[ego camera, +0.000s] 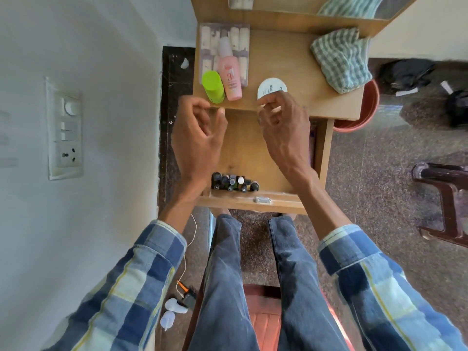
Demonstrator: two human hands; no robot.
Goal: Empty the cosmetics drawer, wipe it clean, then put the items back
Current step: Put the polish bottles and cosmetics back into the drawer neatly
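The wooden drawer (321, 153) stands pulled open under the tabletop (291, 59). Several small dark bottles (235, 183) stand in a row at its near end; most of its floor is bare. On the tabletop are a green bottle (212, 87), a pink bottle (229, 79), a clear packet of white pieces (224, 46) and a white round jar (272, 88). My left hand (200, 138) hovers just below the green bottle, fingers loosely curled and holding nothing. My right hand (283, 127) pinches the near edge of the white jar with thumb and fingertips.
A folded green checked cloth (339, 59) lies at the tabletop's right end. A red bucket (369, 105) stands behind the table on the right, a dark chair (445, 198) farther right. The wall with a switch board (64, 127) is close on the left.
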